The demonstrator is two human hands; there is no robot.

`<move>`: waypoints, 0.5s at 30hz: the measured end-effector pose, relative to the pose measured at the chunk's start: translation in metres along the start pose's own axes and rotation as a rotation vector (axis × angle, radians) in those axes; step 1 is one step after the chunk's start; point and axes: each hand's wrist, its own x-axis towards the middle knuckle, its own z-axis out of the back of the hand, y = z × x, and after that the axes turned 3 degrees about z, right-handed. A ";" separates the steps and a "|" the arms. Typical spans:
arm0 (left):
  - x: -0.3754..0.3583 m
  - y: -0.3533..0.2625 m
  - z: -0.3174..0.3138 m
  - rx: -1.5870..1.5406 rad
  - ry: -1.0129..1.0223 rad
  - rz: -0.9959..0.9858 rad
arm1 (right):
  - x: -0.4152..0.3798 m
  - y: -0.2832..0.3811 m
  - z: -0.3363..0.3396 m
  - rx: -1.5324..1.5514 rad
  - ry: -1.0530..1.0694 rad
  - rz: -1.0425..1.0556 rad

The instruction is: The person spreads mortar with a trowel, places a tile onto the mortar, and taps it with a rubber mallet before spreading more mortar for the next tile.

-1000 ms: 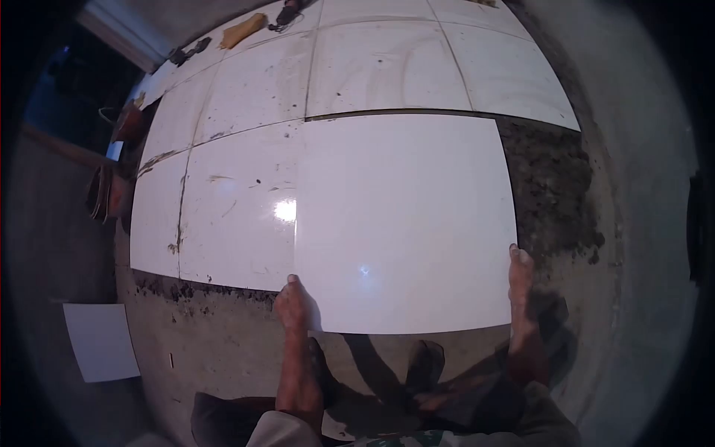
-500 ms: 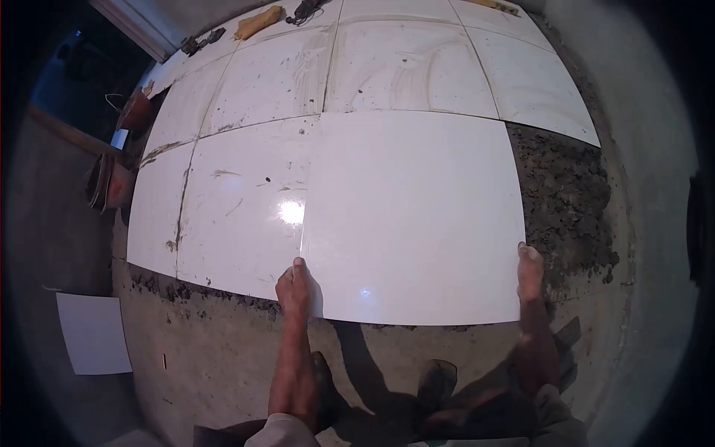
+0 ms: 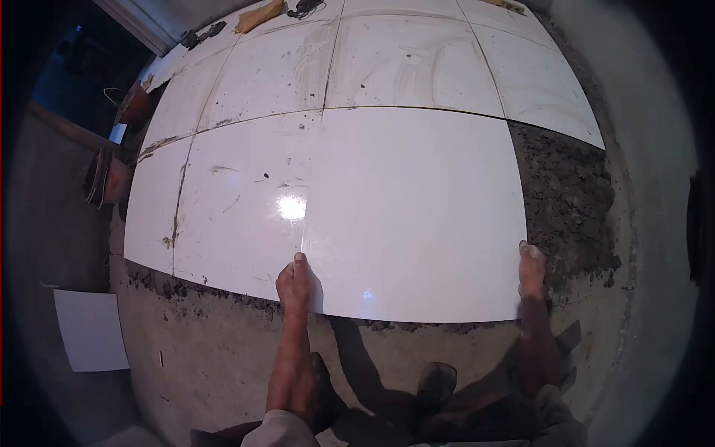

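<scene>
A large white floor tile [image 3: 417,216] lies in front of me, its far edge close against the row of tiles behind. My left hand [image 3: 295,284] is closed on its left edge near the front corner, thumb on top. On the opposite edge, my right hand [image 3: 531,270] grips the tile the same way, fingers curled at its side. Left of it is a smudged white tile [image 3: 246,194] with a bright light reflection. Dark mortar [image 3: 570,197] shows in a rough bed to the right of the held tile. What lies under the tile is hidden.
Several dirty laid tiles [image 3: 402,63] cover the far floor. Buckets [image 3: 115,179] stand at the left by a doorway. A small white tile piece [image 3: 91,331] rests at the lower left. A concrete wall [image 3: 655,149] runs along the right. My shoe [image 3: 437,381] is on the bare floor.
The view has shifted slightly. Both hands keep their grip on the tile, which appears nearly unmoved, with its far edge very slightly higher in view.
</scene>
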 end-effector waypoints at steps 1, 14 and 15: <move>-0.001 -0.004 0.000 -0.004 0.005 0.001 | 0.000 -0.001 0.001 -0.022 0.019 0.005; -0.010 -0.016 -0.004 -0.053 -0.016 -0.125 | 0.010 -0.033 -0.007 -0.065 -0.124 0.237; -0.005 -0.005 -0.004 -0.058 0.005 -0.170 | 0.010 -0.031 -0.007 -0.105 -0.136 0.195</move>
